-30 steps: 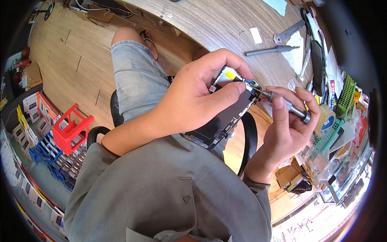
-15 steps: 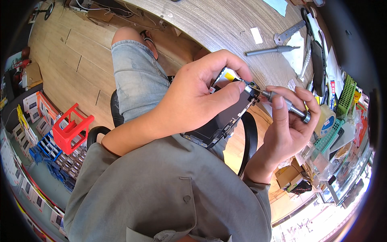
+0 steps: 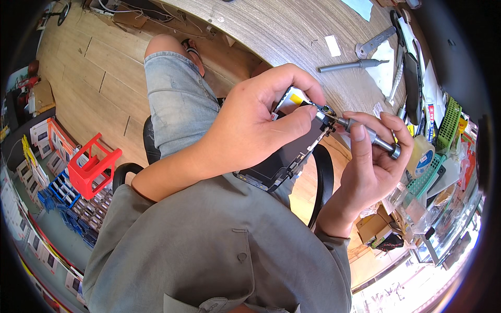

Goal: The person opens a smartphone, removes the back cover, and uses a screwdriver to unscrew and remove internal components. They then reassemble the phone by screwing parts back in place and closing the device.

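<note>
My left hand (image 3: 266,117) grips an opened phone (image 3: 284,151) above my lap. Its thumb presses near the top end, and the fingers curl round the far edge. The phone is tilted, with a dark inner face, small metal parts along the rim and a yellow patch near the top. My right hand (image 3: 373,161) is closed round a grey metal screwdriver (image 3: 368,133) with a round end cap. The screwdriver's tip meets the phone's upper right corner, beside my left thumb; the exact spot it touches is too small to make out.
On the wooden table (image 3: 282,31) lie a grey pen-like tool (image 3: 349,66), a folding blade tool (image 3: 374,43) and a small white slip (image 3: 332,46). Clutter with a tape roll (image 3: 421,159) and green plastic baskets (image 3: 449,122) crowds the right. A red plastic stand (image 3: 94,167) stands at left.
Almost nothing differs. My right hand and the end of the screwdriver have shifted very slightly to the left; the phone and my left hand stay in place.
</note>
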`<state>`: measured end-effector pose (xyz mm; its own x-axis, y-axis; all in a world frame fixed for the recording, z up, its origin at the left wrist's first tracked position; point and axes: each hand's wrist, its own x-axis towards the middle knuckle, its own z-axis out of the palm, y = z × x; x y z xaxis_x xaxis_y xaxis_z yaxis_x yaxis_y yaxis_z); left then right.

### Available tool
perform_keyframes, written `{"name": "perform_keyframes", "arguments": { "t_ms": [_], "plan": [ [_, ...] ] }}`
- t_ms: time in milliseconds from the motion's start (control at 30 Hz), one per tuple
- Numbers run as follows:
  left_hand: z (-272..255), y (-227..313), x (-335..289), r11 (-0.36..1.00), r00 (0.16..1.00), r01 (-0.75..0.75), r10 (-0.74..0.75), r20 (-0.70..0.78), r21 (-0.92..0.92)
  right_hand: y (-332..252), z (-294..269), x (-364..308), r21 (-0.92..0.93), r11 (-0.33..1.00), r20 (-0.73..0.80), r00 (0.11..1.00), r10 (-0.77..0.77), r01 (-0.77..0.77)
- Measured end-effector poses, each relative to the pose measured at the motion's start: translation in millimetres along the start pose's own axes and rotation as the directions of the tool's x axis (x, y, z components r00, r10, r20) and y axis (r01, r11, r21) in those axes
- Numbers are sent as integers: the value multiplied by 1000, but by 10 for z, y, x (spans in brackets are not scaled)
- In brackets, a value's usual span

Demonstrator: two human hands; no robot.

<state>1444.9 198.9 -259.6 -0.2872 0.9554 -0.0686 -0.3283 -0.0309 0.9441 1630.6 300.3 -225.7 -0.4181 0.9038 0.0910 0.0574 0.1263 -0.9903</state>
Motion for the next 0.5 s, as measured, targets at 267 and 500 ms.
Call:
{"name": "perform_keyframes", "arguments": {
  "t_ms": [267,500],
  "plan": [
    [1,-13,2,1000,1000,2,-2,2,-15,-16,20,-3,6,1000,6,1000,4,-4],
    [-2,-5,-5,1000,1000,16,-16,-5,-26,-9,-3,-13,2,1000,3,1000,1,-1]
  ]
}}
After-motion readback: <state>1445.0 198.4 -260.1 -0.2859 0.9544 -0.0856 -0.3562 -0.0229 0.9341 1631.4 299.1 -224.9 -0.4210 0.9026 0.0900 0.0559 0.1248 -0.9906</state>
